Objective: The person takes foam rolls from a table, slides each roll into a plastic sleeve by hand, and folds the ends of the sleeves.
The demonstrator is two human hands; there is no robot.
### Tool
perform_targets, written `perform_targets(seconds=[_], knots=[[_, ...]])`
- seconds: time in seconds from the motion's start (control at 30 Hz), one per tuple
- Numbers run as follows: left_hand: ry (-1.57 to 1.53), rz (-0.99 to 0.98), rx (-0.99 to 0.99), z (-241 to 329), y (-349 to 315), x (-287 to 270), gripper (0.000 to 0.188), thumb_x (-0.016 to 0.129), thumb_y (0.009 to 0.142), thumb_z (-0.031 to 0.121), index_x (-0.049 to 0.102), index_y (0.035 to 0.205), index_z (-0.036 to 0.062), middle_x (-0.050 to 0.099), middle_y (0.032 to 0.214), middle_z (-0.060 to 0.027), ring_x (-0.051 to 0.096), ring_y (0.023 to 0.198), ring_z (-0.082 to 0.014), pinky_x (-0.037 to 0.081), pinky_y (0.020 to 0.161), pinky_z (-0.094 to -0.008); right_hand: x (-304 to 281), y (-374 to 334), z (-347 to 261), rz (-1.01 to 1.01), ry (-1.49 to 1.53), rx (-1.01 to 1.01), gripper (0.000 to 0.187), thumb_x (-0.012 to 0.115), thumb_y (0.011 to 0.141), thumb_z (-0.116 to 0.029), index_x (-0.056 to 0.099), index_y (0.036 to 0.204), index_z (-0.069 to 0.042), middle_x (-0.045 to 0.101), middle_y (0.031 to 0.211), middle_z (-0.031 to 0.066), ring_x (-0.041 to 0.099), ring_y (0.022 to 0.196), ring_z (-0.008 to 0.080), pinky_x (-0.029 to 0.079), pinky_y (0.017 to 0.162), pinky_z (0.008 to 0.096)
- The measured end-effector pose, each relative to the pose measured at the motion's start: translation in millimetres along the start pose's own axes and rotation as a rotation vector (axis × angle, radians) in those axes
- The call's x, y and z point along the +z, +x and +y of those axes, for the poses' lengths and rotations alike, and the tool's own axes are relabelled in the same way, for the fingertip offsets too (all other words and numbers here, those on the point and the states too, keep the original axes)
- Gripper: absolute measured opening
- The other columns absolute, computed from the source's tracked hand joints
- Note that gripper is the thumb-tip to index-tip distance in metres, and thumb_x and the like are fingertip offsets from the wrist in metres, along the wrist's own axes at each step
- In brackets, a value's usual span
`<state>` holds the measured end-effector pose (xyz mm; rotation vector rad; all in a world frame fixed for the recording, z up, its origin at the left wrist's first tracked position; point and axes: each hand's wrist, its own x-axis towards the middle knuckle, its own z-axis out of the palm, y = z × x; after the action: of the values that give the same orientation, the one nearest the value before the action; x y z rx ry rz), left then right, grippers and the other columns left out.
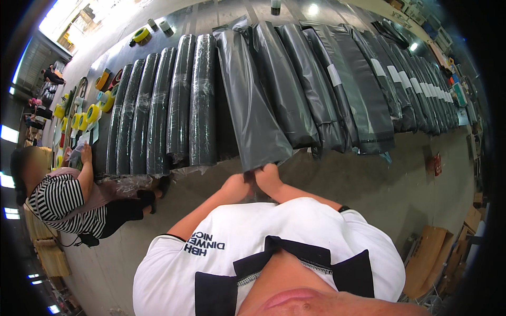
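A dark grey plastic bag (252, 110) lies lengthwise on the table, its near end hanging over the edge toward me. My left hand (236, 187) is closed on the left corner of that end. Close beside it, my right hand (268, 179) grips the same end, fingers curled around the plastic. Whatever is inside the bag is hidden. Just to its left rests a dark roll (203, 100) wrapped in clear film, with several similar rolls farther left. Another grey bag (287, 89) lies against its right side.
More grey bags (369, 100) with white labels fill the table's right side. Yellow tape rolls (92, 113) sit at the left end, where a person in a striped shirt (68, 203) works. Cardboard (429, 258) stands on the floor at lower right.
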<state>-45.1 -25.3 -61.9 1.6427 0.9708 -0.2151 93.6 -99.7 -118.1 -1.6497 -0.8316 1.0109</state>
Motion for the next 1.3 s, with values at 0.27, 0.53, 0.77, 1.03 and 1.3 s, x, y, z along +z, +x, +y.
perform_targets(seconds=[0.27,0.53,0.77,1.03,1.3], knots=[[-0.08,-0.002,-0.099,-17,9,-5,0.042,0.061,0.088,0.028,0.064,0.114,-0.0044,0.071,0.099,-0.0183,0.069,0.09,-0.0261,0.052,0.085,-0.0365,-14,2,-38,-0.016,-0.458,-0.038,0.031,0.059,0.082,-0.027,0.069,0.088,0.002,0.066,0.088,0.0256,0.064,0.083,0.0429,0.05,0.073,0.047],[-0.294,0.193,0.111,1,16,-12,0.063,0.069,0.084,0.009,0.04,0.139,-0.0046,0.063,0.118,-0.014,0.062,0.104,-0.0196,0.049,0.089,-0.0311,-4,12,-14,0.239,0.826,0.277,0.022,0.072,0.079,-0.01,0.064,0.098,-0.001,0.065,0.096,0.0068,0.063,0.087,0.0184,0.05,0.077,0.0375],[-0.093,0.245,0.239,-25,48,-14,0.056,0.063,0.079,0.002,0.045,0.131,-0.0024,0.067,0.102,-0.0183,0.066,0.094,-0.0243,0.052,0.08,-0.0349,4,29,-26,0.239,0.797,0.353,0.02,0.068,0.082,-0.011,0.066,0.099,-0.001,0.066,0.095,0.0059,0.063,0.084,0.0178,0.05,0.076,0.0337],[0.245,-0.12,0.248,22,17,-2,0.07,0.058,0.081,0.008,0.028,0.143,-0.0062,0.064,0.104,-0.0333,0.06,0.106,-0.0472,0.049,0.089,-0.0463,-16,-8,-21,0.356,0.553,0.299,0.029,0.07,0.072,-0.006,0.066,0.099,0.004,0.067,0.095,0.0095,0.063,0.081,0.0207,0.05,0.07,0.0339],[0.761,-0.44,0.724,115,89,-188,0.037,0.057,0.093,0.027,0.062,0.126,0.0112,0.065,0.12,-0.0147,0.065,0.106,-0.0302,0.05,0.095,-0.0375,-41,-128,-13,0.523,-0.04,0.479,0.092,0.092,0.061,-0.024,0.04,0.133,0.0,0.055,0.125,0.0178,0.055,0.116,0.026,0.045,0.097,0.038]])
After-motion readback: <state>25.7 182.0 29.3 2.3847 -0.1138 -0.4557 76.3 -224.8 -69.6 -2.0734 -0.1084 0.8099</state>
